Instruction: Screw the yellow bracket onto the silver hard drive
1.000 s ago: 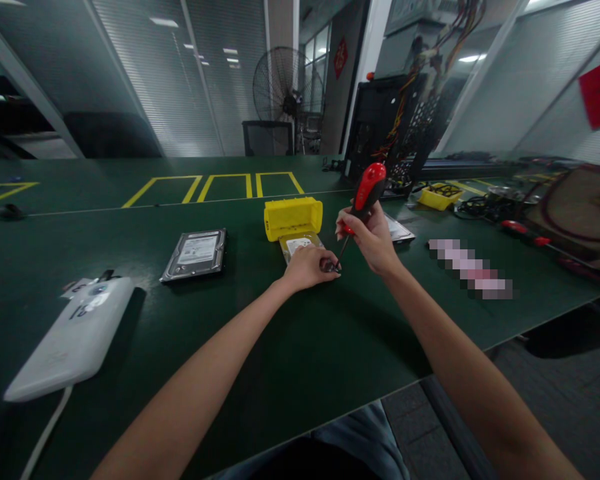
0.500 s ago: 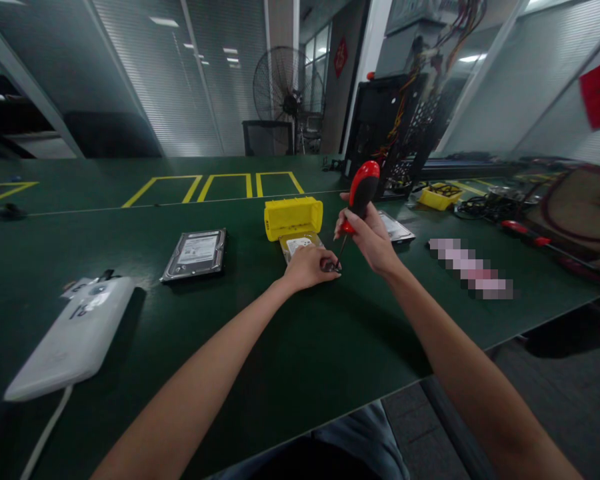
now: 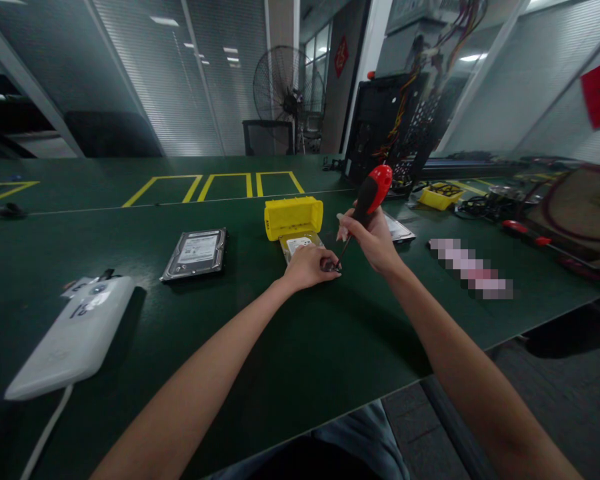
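Note:
My left hand (image 3: 307,267) is closed over the near end of a hard drive (image 3: 299,243), hiding much of it. The drive's far end, with a white label, shows beside a yellow plastic bin (image 3: 294,217). In my right hand (image 3: 377,243) is a red and black screwdriver (image 3: 373,193), gripped by its handle. Its shaft slants down and left, and the tip reaches the drive's near right corner by my left fingertips. Whether it sits in a screw is too small to tell. Behind my right hand lies another hard drive (image 3: 400,229), partly covered.
A third hard drive (image 3: 194,255) lies to the left, beyond a white device (image 3: 75,340) with a cable. At the back right stands an open black computer case (image 3: 380,133). A small yellow tray (image 3: 441,197), cables and another screwdriver (image 3: 525,232) lie on the right.
The screwdriver's handle has tilted to the right and slightly down, and my right fingers have shifted on it. My left hand and the hard drive have stayed in place.

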Tool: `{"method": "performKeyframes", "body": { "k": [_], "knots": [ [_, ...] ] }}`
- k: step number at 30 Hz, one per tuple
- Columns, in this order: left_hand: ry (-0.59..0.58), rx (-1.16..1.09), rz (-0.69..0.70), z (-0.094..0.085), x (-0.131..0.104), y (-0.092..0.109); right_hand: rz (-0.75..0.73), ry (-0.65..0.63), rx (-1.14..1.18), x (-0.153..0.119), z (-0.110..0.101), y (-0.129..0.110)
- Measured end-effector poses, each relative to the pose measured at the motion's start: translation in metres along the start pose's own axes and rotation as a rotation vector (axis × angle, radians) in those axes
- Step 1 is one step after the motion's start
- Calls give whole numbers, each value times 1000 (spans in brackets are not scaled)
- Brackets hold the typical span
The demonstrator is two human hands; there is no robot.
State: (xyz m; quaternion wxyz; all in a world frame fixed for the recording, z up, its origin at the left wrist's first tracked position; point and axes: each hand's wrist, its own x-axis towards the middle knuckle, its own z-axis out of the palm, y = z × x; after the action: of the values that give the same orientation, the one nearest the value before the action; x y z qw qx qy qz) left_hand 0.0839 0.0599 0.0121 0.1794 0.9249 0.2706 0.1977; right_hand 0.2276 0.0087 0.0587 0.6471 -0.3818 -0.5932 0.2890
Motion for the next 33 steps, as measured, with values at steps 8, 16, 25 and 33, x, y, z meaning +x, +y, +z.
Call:
{"method": "performKeyframes", "body": {
  "k": [8,16,25,33],
  "knots": [
    [4,-13,-5,0,0,-1,50,-73,107,0,-3,0],
    [21,-1,14,1,0,-1,1,-32,36,2,-5,6],
    [29,-3,21,3,0,-3,-14,4,-35,3,-3,6],
    [4,0,-5,-1,-1,1,51,-72,11,0,-4,3]
  ]
}}
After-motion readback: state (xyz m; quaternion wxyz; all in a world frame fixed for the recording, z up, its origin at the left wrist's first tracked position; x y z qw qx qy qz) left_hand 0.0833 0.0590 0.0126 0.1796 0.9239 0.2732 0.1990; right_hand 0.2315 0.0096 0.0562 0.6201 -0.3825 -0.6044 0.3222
